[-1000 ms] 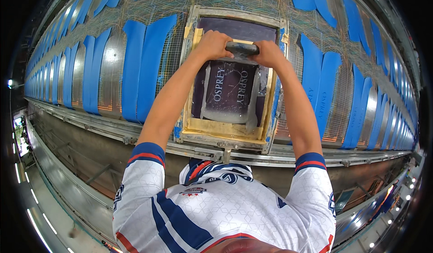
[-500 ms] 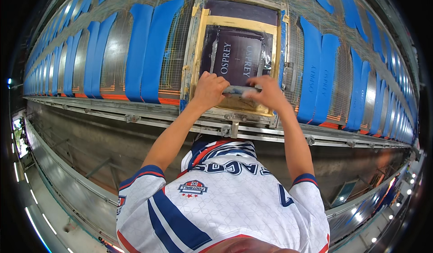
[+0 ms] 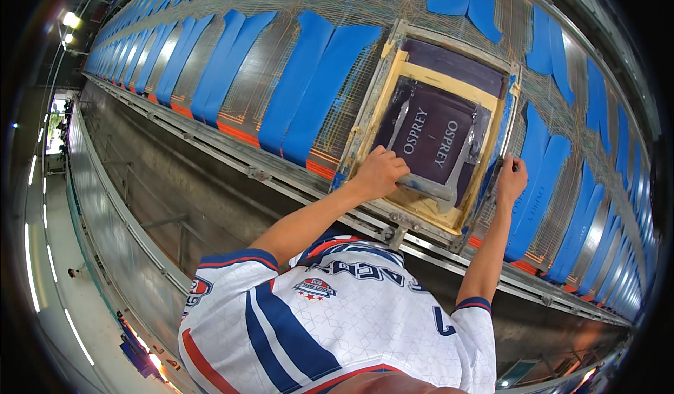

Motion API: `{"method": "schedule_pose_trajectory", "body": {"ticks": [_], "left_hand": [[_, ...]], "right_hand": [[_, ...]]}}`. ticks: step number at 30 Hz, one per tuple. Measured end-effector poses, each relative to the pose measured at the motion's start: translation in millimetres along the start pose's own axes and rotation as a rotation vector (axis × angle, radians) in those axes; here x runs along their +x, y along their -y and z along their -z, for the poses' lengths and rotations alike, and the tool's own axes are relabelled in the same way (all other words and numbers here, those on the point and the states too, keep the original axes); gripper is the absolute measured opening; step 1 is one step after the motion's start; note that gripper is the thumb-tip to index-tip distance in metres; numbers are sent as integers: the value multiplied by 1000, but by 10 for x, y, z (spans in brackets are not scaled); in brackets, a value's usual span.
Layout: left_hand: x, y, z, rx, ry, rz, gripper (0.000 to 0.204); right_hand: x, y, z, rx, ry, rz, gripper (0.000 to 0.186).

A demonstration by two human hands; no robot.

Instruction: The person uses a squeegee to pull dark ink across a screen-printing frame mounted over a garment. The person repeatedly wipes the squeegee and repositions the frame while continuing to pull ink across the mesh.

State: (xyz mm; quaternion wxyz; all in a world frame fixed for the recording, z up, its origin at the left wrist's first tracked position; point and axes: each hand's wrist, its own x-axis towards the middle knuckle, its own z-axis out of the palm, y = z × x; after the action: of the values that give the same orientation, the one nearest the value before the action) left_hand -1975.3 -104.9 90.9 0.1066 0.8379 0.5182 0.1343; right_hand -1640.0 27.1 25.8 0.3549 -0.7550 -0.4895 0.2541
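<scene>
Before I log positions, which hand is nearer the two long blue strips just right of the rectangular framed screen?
Right: the right hand is beside the strips; the left hand is at the screen's left side.

Bright, even light fell on the left grip (image 3: 382, 173) and the right grip (image 3: 513, 176), both fairly crisp. Pale glare streaked the metal desk (image 3: 263, 71) to either side; tube lights (image 3: 31, 268) glowed far left of them. Straight edges bowed toward dark, soft corners.
</scene>
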Motion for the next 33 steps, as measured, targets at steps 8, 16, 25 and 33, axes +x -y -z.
{"method": "schedule_pose_trajectory", "body": {"ticks": [8, 16, 25, 33], "left_hand": [[-777, 1512, 801, -19, -57, 49, 27], [-1146, 2089, 1374, 58, -35, -35, 22], [-1297, 2459, 1313, -24, 139, -48, 27], [250, 3250, 1370, -6, 64, -82, 26]], "right_hand": [[-911, 964, -1777, 245, -61, 159, 18], [-1394, 1742, -2109, 332, 20, 58, 26], [-1308, 1658, -2453, 171, -30, 81, 21], [-885, 2162, -2195, -49, 219, 479, 36]]}}
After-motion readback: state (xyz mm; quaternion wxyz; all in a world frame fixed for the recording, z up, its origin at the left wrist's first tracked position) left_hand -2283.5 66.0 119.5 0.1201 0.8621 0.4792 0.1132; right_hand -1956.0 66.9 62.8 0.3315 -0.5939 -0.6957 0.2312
